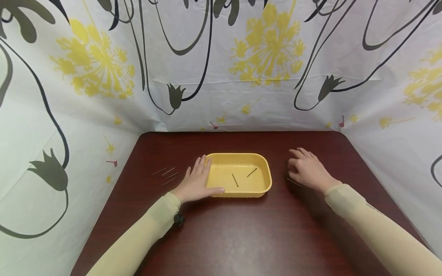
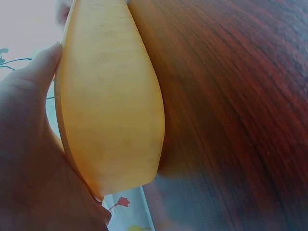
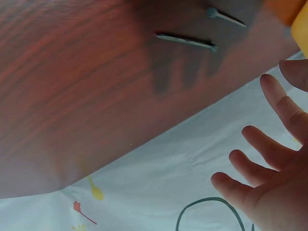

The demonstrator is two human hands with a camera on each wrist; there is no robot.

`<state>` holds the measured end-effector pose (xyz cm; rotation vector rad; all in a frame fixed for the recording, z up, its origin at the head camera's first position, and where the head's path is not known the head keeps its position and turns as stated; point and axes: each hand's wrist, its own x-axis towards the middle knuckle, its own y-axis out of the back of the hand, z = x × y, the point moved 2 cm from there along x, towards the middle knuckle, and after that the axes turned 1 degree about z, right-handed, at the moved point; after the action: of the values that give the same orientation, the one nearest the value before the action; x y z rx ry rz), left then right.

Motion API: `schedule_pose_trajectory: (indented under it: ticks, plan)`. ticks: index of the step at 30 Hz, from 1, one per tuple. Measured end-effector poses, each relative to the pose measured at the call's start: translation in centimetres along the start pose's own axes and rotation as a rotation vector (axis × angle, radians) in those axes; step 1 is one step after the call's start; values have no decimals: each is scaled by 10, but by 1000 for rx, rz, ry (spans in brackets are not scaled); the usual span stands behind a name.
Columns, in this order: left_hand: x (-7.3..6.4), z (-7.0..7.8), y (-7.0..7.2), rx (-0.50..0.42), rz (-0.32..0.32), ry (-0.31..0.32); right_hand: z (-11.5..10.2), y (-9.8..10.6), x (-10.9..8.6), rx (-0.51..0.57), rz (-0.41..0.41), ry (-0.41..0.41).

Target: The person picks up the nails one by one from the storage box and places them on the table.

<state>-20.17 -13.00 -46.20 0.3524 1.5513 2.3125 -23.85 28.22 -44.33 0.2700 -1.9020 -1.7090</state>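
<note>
A yellow plastic tray (image 1: pixel 238 156) stands on the table, and two nails lie inside it, one nail (image 1: pixel 235 180) near the middle and another nail (image 1: pixel 251 172) to its right. My left hand (image 1: pixel 196 183) rests on the tray's left rim with its fingers straight; in the left wrist view the thumb touches the edge of the tray (image 2: pixel 110 106). Right of the tray, my right hand (image 1: pixel 308 168) hovers over the table with loosely bent fingers, holding nothing. Below it lie two nails, a nail (image 3: pixel 187 41) and a second nail (image 3: pixel 226 17); the head view partly hides them.
Several nails (image 1: pixel 170 177) lie on the dark red table (image 1: pixel 235 234) left of my left hand. A patterned white cloth (image 1: pixel 214 69) hangs behind the table and along both sides.
</note>
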Motion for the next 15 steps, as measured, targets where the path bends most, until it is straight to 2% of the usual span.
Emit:
schedule_pose_trajectory:
  ticks: [7,15]
  plan:
    - [1,-2,-3,5,-1,1,-6,5,15,13,24,-12]
    - [1,-2,-2,9,-2,4,-16,12,34,60,81,22]
